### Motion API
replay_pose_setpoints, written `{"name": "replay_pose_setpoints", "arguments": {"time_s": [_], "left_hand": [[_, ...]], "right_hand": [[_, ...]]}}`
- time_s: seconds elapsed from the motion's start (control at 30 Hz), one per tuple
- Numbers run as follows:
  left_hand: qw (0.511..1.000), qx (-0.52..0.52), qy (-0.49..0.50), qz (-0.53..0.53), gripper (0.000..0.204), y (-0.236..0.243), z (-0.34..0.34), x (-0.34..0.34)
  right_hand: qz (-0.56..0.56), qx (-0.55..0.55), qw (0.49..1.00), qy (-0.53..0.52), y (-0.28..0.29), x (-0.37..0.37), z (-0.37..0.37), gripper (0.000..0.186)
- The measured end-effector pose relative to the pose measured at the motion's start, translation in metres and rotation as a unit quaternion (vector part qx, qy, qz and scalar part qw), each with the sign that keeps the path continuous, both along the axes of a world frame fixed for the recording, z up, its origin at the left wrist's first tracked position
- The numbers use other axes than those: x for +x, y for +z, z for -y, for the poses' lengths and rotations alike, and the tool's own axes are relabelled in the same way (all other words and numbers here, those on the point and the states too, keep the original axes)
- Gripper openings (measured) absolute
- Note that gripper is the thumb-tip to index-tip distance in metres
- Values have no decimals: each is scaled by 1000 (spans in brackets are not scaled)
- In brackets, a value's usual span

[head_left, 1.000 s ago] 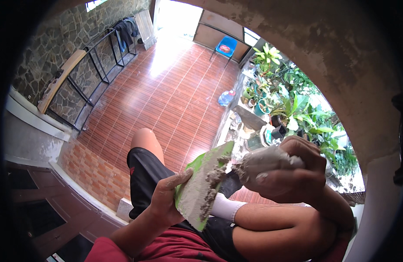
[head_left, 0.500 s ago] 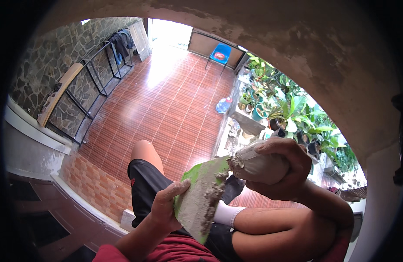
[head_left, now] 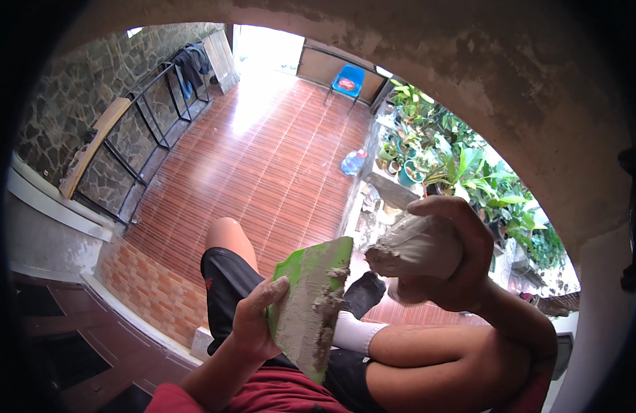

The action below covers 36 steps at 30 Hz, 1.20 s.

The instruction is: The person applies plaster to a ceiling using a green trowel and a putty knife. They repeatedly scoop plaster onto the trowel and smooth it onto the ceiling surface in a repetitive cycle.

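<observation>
My left hand (head_left: 259, 316) grips a flat green board (head_left: 311, 296) by its left side; grey paste coats its face, with rough clumps along the right edge. My right hand (head_left: 462, 255) is wrapped around a pale, crumpled bag-like bundle (head_left: 418, 244), smeared grey, whose dirty left end is close to the board's upper right corner, with a small gap between them. My bent legs (head_left: 428, 365), in black shorts, are below both hands, and a white sock (head_left: 352, 330) shows behind the board.
A tiled floor (head_left: 249, 158) lies below. Along the stone wall stands a black metal frame (head_left: 146, 113) with a plank (head_left: 91, 151). A blue chair (head_left: 349, 79), a plastic jug (head_left: 352, 162) and potted plants (head_left: 462, 172) stand farther out. A plastered arch (head_left: 511, 76) curves overhead; a dark door (head_left: 91, 351) is lower left.
Compared with half a second ago, the board in my left hand has shifted slightly left. My right fingers have risen over the bundle's top, and its end is a little farther from the board.
</observation>
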<state>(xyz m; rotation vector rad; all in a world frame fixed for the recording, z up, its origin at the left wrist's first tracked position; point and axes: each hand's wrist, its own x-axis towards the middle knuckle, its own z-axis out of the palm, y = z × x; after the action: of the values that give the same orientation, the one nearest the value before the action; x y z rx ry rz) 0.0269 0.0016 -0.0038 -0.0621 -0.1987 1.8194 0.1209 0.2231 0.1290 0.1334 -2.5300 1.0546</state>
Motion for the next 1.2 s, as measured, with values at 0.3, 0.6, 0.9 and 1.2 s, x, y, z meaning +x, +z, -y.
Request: {"name": "replay_pose_setpoints", "arguments": {"time_s": [0.3,0.6,0.9,1.2], "left_hand": [[981,-90,150,-89,37,9,4,-17],[940,-36,324,-98,43,32,28,-86],[760,-282,521,-270,30,87,37,-164],[645,-241,612,-390,40,193,18,-231]], "right_hand": [[136,-352,926,2,-19,2,-12,52],[159,-356,921,7,-43,18,-20,46],[174,-392,903,-21,-42,23,-18,46],[187,-397,898,-40,-47,23,-22,42]]}}
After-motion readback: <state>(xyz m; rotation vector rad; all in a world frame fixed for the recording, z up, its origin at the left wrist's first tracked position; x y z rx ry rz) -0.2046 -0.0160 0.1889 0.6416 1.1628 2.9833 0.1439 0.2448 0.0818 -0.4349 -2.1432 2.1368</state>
